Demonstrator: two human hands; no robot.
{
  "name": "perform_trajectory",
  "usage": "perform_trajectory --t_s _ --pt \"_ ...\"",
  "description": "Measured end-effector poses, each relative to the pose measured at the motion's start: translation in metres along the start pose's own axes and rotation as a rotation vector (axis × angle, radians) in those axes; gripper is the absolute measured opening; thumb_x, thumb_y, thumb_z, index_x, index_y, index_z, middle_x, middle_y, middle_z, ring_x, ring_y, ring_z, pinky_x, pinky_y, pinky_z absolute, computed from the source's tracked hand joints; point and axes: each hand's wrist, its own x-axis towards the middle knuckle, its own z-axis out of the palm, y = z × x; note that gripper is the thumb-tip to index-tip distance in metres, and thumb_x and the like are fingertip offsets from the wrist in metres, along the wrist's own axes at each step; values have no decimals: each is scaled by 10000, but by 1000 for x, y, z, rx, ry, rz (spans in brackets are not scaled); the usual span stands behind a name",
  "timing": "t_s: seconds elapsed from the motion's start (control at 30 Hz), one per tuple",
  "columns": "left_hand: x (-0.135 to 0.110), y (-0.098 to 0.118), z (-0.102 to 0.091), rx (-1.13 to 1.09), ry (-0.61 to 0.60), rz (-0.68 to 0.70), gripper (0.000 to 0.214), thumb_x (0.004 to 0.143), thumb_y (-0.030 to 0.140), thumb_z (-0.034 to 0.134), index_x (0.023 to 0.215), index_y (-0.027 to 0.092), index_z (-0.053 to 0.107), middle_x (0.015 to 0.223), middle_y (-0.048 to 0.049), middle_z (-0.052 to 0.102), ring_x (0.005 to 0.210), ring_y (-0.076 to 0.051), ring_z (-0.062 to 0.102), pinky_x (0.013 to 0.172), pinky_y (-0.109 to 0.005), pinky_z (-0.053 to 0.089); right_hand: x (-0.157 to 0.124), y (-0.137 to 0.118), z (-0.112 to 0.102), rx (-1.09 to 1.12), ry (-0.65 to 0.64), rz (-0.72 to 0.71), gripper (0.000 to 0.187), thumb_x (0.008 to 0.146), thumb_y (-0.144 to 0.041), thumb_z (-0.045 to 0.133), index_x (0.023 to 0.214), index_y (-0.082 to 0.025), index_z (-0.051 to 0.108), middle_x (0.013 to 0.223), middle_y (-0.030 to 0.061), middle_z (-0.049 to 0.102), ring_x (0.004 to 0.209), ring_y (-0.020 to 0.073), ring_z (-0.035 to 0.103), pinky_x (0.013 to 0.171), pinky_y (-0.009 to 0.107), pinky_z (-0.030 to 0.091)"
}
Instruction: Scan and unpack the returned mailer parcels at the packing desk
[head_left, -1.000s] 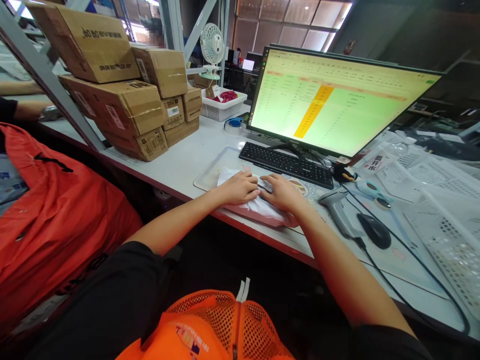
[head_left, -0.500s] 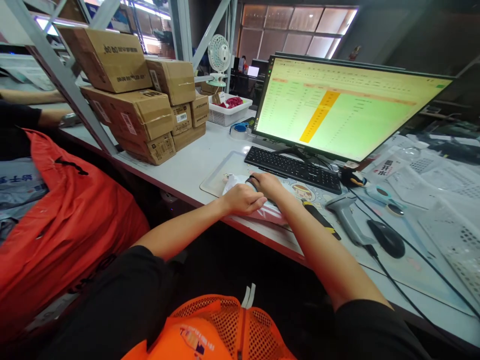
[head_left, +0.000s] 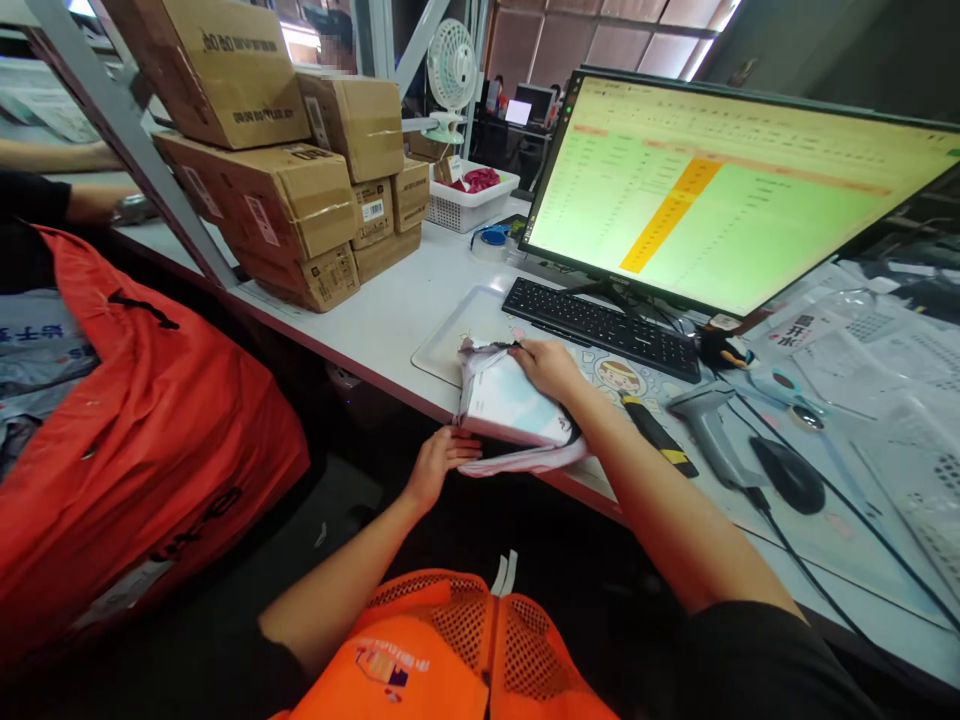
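A white flat box point(head_left: 514, 400) with pale blue print lies in a torn plastic mailing bag point(head_left: 517, 463) at the desk's front edge. The bag gapes around it, its dark inner side showing. My left hand point(head_left: 439, 462) is at the bag's near left corner, fingers fairly straight and closed on its edge. Over the far right side lies my right hand point(head_left: 551, 372), its fingers curled on the bag's edge against the box; some fingertips are hidden. A black and yellow box cutter point(head_left: 658, 436) rests right of my right forearm.
Beyond the box are a keyboard point(head_left: 600, 328) and a monitor point(head_left: 720, 190). A scanner point(head_left: 712, 435) and a mouse point(head_left: 787, 473) lie to the right. Cardboard boxes point(head_left: 292, 200) are stacked at left, above a big red sack point(head_left: 172, 430). A co-worker's arm point(head_left: 90, 195) shows far left.
My hands were close together over the bag. Now my left hand has moved left and nearer me, the bag is spread open, and the white box shows. The view has shifted slightly.
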Motion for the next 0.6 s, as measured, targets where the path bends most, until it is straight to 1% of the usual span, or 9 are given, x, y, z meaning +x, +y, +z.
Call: perform_trajectory --t_s 0.07,0.1,0.17,0.2,0.27,0.33,0.43,0.53,0.6 --pt "1 5 -6 -248 -45 -128 873 757 950 568 1132 174 709 1040 -151 781 1027 -338 741 913 -472 591 -35 -21 -3 125 -4 -151 305 1040 -265 485 828 -179 686 916 108 739 853 220 647 779 301 441" --pt "-5 10 -10 -278 -99 -146 910 701 963 622 1156 181 713 1107 -156 775 1100 -358 723 952 -483 586 -58 -32 -3 185 -15 -248 297 1018 -242 497 762 -193 640 888 95 719 822 212 637 767 303 451" --pt "-27 17 -17 -184 -238 -142 910 612 884 792 1196 189 719 1207 -158 755 1183 -388 688 1003 -484 577 -109 -52 -1 203 -29 -309 262 984 -258 547 728 -224 589 865 61 698 782 203 631 723 306 465" --pt "-41 20 -20 -88 -320 -156 902 591 802 872 1231 187 712 1237 -162 745 1185 -398 683 1008 -489 578 -134 -60 1 194 -4 -296 256 991 -281 544 741 -240 582 852 56 690 770 212 632 699 322 466" --pt "-67 23 -21 102 -422 -206 937 602 684 929 1349 188 658 1282 -173 722 1193 -409 676 1028 -511 574 -178 -69 7 202 40 -198 251 995 -312 530 750 -264 557 796 33 673 700 216 618 627 345 446" --pt "-87 25 -15 227 -420 -217 1072 608 662 931 1492 199 539 1377 -185 667 1295 -421 623 1121 -540 517 -211 -66 10 248 110 -38 259 992 -313 509 737 -267 523 722 13 652 612 204 584 564 345 407" --pt "-102 30 -3 272 -394 -143 1230 597 723 899 1595 215 391 1506 -194 569 1438 -440 512 1235 -569 398 -257 -32 -4 270 352 300 299 998 -339 486 713 -248 501 637 14 614 539 180 527 540 319 365" --pt "-99 36 5 220 -441 -108 1205 575 742 887 1567 230 433 1477 -181 603 1388 -461 556 1192 -580 459 -327 27 -52 31 766 759 409 1009 -451 494 662 -235 490 568 33 524 523 168 443 561 329 353" --pt "-87 38 5 169 -394 -133 1111 566 700 901 1499 236 517 1380 -157 674 1315 -458 615 1115 -561 547 -386 66 -94 -326 1064 1136 490 1053 -474 401 649 -225 524 598 84 514 566 188 440 585 375 354"
